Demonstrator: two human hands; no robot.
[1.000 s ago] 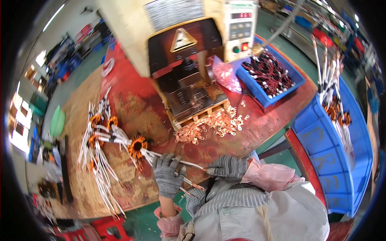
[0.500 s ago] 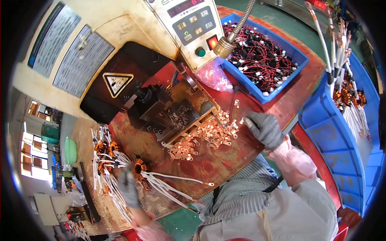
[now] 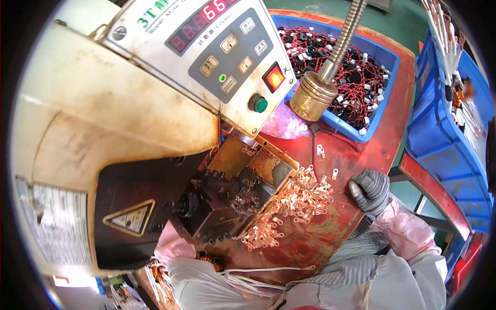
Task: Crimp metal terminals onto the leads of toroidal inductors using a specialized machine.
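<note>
My right hand [image 3: 369,192], in a grey glove, rests with curled fingers at the right edge of the red worktable [image 3: 330,232]. Whatever its fingers may hold is hidden. Closest to it is a loose copper ring terminal [image 3: 335,173], beside a pile of copper terminals [image 3: 294,204]. My left arm's pink cuff [image 3: 174,244] runs behind the machine's black guard [image 3: 139,206], which hides my left hand. Below that cuff, partly covered by my sleeve, lies a copper-wound coil [image 3: 212,261]. One of its white leads [image 3: 268,269] ends in a copper terminal.
A press machine with a control panel [image 3: 227,51] fills the left; its die block [image 3: 217,206] stands beside the terminals. A flexible metal lamp neck [image 3: 349,41] hangs ahead. Blue bins hold red-black wired parts [image 3: 356,67] and white-leaded coils [image 3: 460,98]. A plastic bag [image 3: 284,123] lies behind.
My view has shifted closer to the machine. My left hand has gone from the coils to behind the guard, out of sight. My right hand's fingers have curled in near the table edge.
</note>
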